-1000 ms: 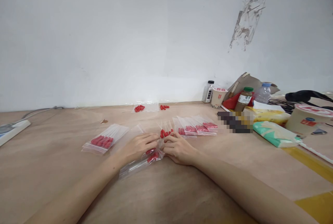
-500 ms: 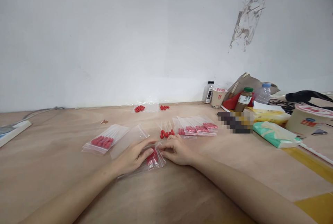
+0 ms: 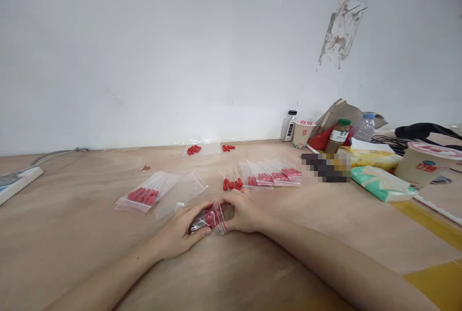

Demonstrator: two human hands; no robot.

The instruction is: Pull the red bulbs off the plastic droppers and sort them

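Observation:
A small clear zip bag [image 3: 212, 217] holding red capsule-like pieces lies on the brown table [image 3: 90, 239] between my hands. My left hand [image 3: 180, 234] grips its left side with fingers curled under it. My right hand [image 3: 241, 212] pinches its right end. Just beyond lie loose red pieces [image 3: 231, 184] and an empty clear bag [image 3: 182, 193]. A filled bag [image 3: 146, 192] sits to the left.
A row of filled bags [image 3: 274, 174] lies right of the loose pieces, and more red pieces [image 3: 194, 149] sit near the wall. Cups [image 3: 302, 134], bottles [image 3: 337, 136], a tissue pack [image 3: 380, 183] and a lidded tub [image 3: 422, 162] crowd the right side. A power strip [image 3: 18, 181] lies far left.
Both hands drew the bag of red pieces nearer to me and gathered it up between them; the empty bag it lay over is now uncovered.

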